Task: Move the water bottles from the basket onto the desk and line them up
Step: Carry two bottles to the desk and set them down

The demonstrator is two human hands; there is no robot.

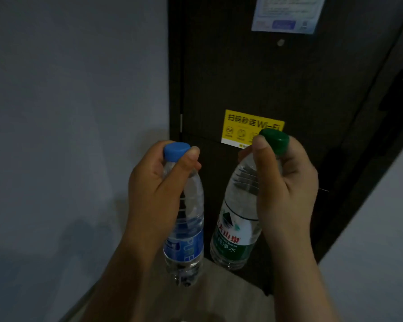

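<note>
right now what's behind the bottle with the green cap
A dark door with a yellow Wi-Fi sticker stands behind the green-capped bottle. The green cap and the right hand gripping the neck cover the sticker's lower right part, so that cannot be read.

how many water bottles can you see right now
2. The blue-capped bottle hangs from the left hand, gripped near its neck. The green-capped bottle is held likewise by the right hand. The basket is out of view, so more may be hidden.
</note>
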